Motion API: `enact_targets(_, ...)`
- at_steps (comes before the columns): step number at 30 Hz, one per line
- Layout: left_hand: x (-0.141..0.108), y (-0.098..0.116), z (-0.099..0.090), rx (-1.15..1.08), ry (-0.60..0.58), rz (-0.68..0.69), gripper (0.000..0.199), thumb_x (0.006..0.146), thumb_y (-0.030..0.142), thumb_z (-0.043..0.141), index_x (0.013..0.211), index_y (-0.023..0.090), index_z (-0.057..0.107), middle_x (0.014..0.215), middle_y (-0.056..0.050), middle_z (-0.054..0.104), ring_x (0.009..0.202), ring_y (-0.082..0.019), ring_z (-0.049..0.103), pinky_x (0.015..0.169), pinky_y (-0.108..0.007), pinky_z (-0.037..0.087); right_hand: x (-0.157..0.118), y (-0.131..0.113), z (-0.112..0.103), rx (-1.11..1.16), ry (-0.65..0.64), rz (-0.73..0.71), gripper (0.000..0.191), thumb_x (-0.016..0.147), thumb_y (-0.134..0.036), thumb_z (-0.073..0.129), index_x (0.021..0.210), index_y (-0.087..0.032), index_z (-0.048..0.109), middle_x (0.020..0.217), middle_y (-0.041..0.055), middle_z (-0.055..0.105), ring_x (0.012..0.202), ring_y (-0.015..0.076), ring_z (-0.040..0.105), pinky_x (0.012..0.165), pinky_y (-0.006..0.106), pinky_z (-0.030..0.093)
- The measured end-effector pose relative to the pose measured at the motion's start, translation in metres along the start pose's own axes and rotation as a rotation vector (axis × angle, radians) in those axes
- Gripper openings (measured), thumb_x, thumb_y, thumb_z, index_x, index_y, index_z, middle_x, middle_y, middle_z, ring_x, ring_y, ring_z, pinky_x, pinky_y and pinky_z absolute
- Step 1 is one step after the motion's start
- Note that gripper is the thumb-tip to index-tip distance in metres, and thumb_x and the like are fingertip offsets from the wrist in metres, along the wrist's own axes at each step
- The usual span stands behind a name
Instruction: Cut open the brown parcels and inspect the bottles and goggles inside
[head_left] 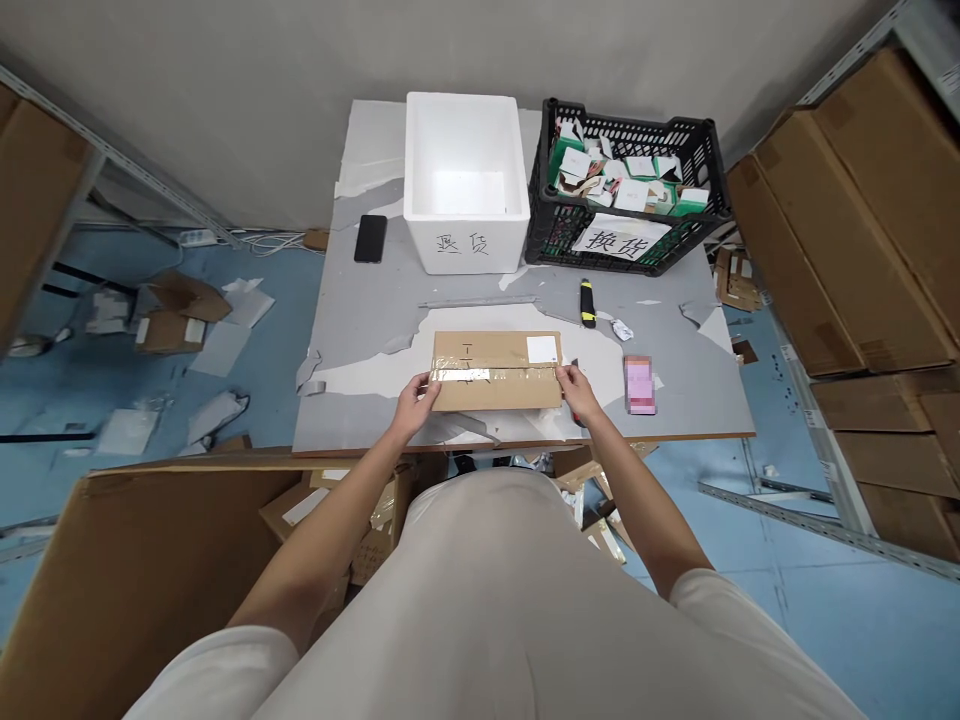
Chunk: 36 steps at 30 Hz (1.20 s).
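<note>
A flat brown cardboard box lies lengthwise before me near the front of the table, taped along its middle, with a white label at its upper right and dark marks on the left part. My left hand grips its left end, thumb at the edge. At the opposite end, my right hand holds the right edge with closed fingers. Something small and red shows just below my right hand, mostly hidden. A black-and-yellow box cutter lies beyond that hand. To its right is a phone with a lit pink screen.
A white foam bin and a black plastic crate of small green-and-white boxes stand at the back. A dark phone lies left on the worn table. A large open carton is at lower left; shelved cartons rise on the right.
</note>
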<state>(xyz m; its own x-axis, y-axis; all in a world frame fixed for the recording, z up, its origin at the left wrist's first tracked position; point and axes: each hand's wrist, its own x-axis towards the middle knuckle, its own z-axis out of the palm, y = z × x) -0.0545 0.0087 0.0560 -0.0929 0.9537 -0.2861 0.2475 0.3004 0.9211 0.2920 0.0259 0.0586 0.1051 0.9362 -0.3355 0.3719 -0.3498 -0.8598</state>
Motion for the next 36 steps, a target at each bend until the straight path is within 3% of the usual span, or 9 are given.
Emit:
enact_targets(4,-0.002,-0.007,-0.004,-0.019,0.01,0.025,0.06,0.08,0.061,0.052,0.12,0.016,0.06,0.122,-0.012,0.062,0.111,-0.025,0.057,0.095,-0.038,0.046,-0.004,0.005,0.001,0.125,-0.013,0.066,0.053,0.083,-0.069,0.035,0.098,-0.022,0.053,0.097,0.0065,0.066,0.083,0.0179,0.063,0.072,0.032,0.054)
enact_targets(9,-0.006,-0.029,-0.014,-0.131,-0.02,-0.107,0.058,0.078,0.05,0.048,0.125,0.017,0.056,0.133,-0.014,0.056,0.116,-0.028,0.057,0.093,-0.046,0.049,-0.009,0.03,-0.002,0.134,0.054,0.007,0.038,0.08,-0.048,0.048,0.107,-0.022,0.054,0.115,0.0105,0.062,0.092,0.0203,0.064,0.085,0.04,0.052)
enact_targets(15,-0.012,-0.052,-0.018,0.009,-0.096,-0.059,0.072,0.059,0.035,0.07,0.128,0.018,0.055,0.136,-0.015,0.055,0.124,-0.032,0.052,0.103,-0.05,0.041,-0.017,0.054,0.001,0.164,-0.098,-0.006,0.058,0.064,-0.028,0.066,0.119,-0.025,0.049,0.128,0.0105,0.057,0.111,0.0242,0.06,0.099,0.047,0.045)
enact_targets(18,-0.011,-0.055,-0.011,0.041,-0.132,-0.023,0.065,0.059,0.044,0.074,0.118,0.019,0.063,0.128,-0.012,0.061,0.117,-0.032,0.057,0.104,-0.051,0.041,-0.019,0.055,0.007,0.159,-0.147,0.009,0.068,0.058,-0.027,0.073,0.12,-0.025,0.047,0.124,0.0098,0.059,0.115,0.024,0.058,0.105,0.047,0.039)
enact_targets(21,-0.008,-0.055,-0.004,0.033,-0.135,-0.013,0.061,0.058,0.051,0.075,0.11,0.019,0.067,0.12,-0.011,0.067,0.109,-0.032,0.061,0.103,-0.052,0.042,-0.019,0.056,0.012,0.202,-0.173,0.0,0.064,0.06,-0.03,0.074,0.118,-0.024,0.046,0.122,0.0095,0.059,0.109,0.0222,0.061,0.103,0.045,0.041)
enact_targets(26,-0.006,-0.062,-0.003,-0.018,-0.157,-0.01,0.067,0.059,0.051,0.075,0.114,0.016,0.064,0.118,-0.012,0.067,0.11,-0.032,0.06,0.104,-0.051,0.041,-0.018,0.058,0.016,0.231,-0.181,-0.001,0.058,0.063,-0.034,0.074,0.112,-0.023,0.046,0.118,0.0103,0.059,0.102,0.0219,0.063,0.092,0.043,0.049)
enact_targets(32,-0.003,-0.074,0.001,-0.097,-0.166,-0.007,0.072,0.059,0.05,0.076,0.119,0.014,0.057,0.122,-0.015,0.064,0.116,-0.032,0.058,0.106,-0.049,0.039,-0.018,0.055,0.019,0.219,-0.15,-0.008,0.052,0.061,-0.032,0.074,0.103,-0.023,0.044,0.113,0.0095,0.061,0.103,0.0239,0.063,0.094,0.045,0.049)
enact_targets(36,-0.002,-0.067,0.004,-0.138,-0.182,-0.007,0.072,0.061,0.052,0.074,0.118,0.013,0.055,0.121,-0.017,0.063,0.112,-0.031,0.06,0.104,-0.049,0.041,-0.017,0.047,0.018,0.217,-0.158,0.018,0.053,0.061,-0.032,0.075,0.103,-0.024,0.044,0.109,0.0075,0.063,0.101,0.0233,0.064,0.093,0.045,0.05)
